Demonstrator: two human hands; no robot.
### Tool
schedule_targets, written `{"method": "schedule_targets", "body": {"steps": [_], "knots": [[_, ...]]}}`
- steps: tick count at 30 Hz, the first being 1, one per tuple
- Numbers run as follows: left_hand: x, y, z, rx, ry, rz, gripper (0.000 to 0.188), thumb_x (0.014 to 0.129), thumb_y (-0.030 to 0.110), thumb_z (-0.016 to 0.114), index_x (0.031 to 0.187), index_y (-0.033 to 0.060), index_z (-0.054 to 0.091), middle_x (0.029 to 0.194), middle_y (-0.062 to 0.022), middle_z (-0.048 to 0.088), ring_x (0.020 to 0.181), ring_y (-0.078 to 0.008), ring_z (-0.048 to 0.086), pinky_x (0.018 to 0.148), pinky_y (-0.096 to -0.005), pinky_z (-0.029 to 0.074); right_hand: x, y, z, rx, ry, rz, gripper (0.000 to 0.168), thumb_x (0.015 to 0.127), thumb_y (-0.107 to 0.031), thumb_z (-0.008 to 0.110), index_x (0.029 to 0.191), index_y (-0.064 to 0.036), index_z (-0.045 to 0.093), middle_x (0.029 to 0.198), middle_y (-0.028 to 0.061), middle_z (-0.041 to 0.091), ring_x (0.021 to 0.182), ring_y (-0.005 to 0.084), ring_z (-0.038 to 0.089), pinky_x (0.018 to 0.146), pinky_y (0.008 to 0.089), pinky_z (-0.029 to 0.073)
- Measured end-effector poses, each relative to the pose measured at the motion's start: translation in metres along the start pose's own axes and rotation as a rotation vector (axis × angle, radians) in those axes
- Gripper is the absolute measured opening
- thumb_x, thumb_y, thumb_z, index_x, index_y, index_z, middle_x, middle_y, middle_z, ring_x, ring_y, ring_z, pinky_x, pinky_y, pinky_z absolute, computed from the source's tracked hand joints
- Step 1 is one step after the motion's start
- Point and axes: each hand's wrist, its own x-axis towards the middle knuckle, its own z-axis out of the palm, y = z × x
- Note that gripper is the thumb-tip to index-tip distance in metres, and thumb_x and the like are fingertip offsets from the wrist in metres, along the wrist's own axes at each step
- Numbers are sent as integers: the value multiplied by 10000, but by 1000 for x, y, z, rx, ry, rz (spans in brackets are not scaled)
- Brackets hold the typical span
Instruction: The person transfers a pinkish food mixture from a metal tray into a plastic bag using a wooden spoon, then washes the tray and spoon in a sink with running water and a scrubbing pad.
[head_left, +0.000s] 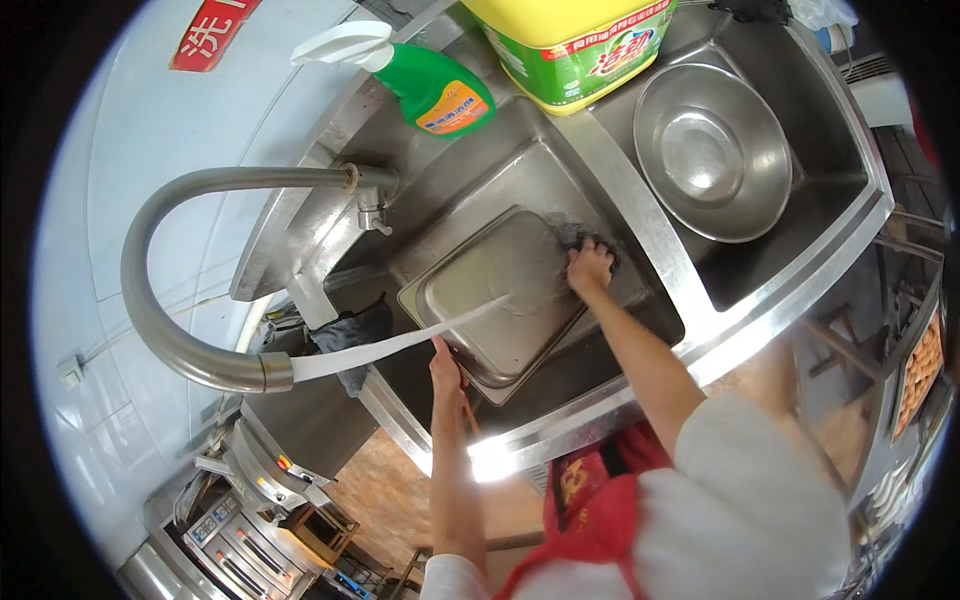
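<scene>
A rectangular stainless steel pan (480, 277) lies bottom up and tilted in the left sink basin (517, 161). Water (397, 345) runs from the curved faucet (150, 300) onto the pan's underside and spreads over it. My left hand (447, 367) grips the pan's near left edge, its fingers partly hidden below the rim. At the far right end of the pan, my right hand (591, 266) presses a dark mesh scouring pad (576, 234) against the metal.
A round steel bowl (712, 154) sits in the right basin beyond the divider (637, 195). Behind stand a green spray bottle (442, 90) and a yellow detergent jug (577, 52). A dark cloth (352, 337) drapes over the basin's left rim. An oven (247, 547) stands lower left.
</scene>
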Motion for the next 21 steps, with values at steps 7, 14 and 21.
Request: {"method": "schedule_targets", "body": {"steps": [7,14,21], "knots": [[-71,111,-14,-284,-127,128,320,875,386,517,716,108,514,523,30,420,341,-65,299,293,-219,191,-12,29,-9,-324,-244,3,607,800,-319,601,1314,-111,354,1351,142,324,1192,364,343,904,604,319],[-81,110,-38,-591,-257,235,229,882,331,511,839,108,534,636,26,504,359,-77,358,283,-196,240,-106,-12,-60,1382,-554,697,634,772,-350,669,1285,-126,372,1316,141,331,1147,345,374,855,518,400],[-75,63,-94,-731,-446,85,392,868,475,489,886,97,591,622,19,576,289,-60,313,255,-188,215,-147,-59,-130,1873,-830,11,216,841,-193,605,1010,-64,568,970,44,627,892,170,596,815,318,466]]}}
